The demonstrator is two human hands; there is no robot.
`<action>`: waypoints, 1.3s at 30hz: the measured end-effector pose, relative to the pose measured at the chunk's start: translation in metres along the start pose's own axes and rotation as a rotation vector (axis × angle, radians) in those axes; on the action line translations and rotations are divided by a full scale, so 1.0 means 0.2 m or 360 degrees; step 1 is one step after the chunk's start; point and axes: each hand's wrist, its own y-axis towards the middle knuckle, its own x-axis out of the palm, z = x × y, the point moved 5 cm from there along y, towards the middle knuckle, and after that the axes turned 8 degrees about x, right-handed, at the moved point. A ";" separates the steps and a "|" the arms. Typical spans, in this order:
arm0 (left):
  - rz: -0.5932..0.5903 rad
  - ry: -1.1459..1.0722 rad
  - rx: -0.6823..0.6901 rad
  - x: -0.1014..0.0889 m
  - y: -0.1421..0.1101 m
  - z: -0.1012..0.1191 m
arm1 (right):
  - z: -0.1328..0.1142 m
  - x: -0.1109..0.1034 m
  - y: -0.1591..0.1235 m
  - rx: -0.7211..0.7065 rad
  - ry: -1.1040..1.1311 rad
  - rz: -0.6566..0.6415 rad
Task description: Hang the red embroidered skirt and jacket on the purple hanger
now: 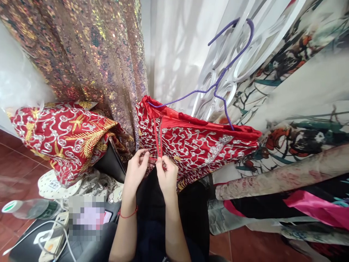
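Observation:
A red garment [199, 145] with silver embroidery and a plain red waist edge lies across my lap. The purple wire hanger [214, 86] sits inside its top edge, with the hook pointing up and right. Two thin red ribbons [160, 140] run down from that edge near a slit in the cloth. My right hand [168, 174] pinches the ribbons near their lower ends. Just left of it, my left hand [138, 165] has thumb and forefinger closed on the red ribbon, palm inward. The fingertips partly hide the ribbon ends.
Another red embroidered piece [65, 138] rests on the left, beside a sequined cloth [109, 54]. Below it are a plastic bottle [29, 209], a power strip [53, 240] and white cables. A white openwork panel [242, 62] and printed fabric [302, 131] stand on the right.

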 end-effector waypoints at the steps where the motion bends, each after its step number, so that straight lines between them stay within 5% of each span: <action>1: -0.0016 0.0049 0.0000 0.00 -0.01 -0.01 | 0.00 0.00 0.00 0.0002 0.0002 -0.0017; 10: -0.0116 -0.0369 -0.0048 0.05 0.04 0.05 | 0.00 0.01 -0.01 -0.0030 0.0020 -0.0070; 20: 0.0152 -0.0126 0.0509 0.07 0.02 0.31 | -0.03 0.00 -0.01 -0.0082 -0.0042 -0.0069; 26: 0.0334 -0.0224 0.0662 0.06 0.00 0.33 | -0.05 0.01 -0.02 -0.0088 -0.0021 -0.0079; 39: -0.0136 -0.0623 0.0471 0.09 0.02 0.27 | -0.04 0.04 -0.02 -0.0054 -0.0018 -0.0115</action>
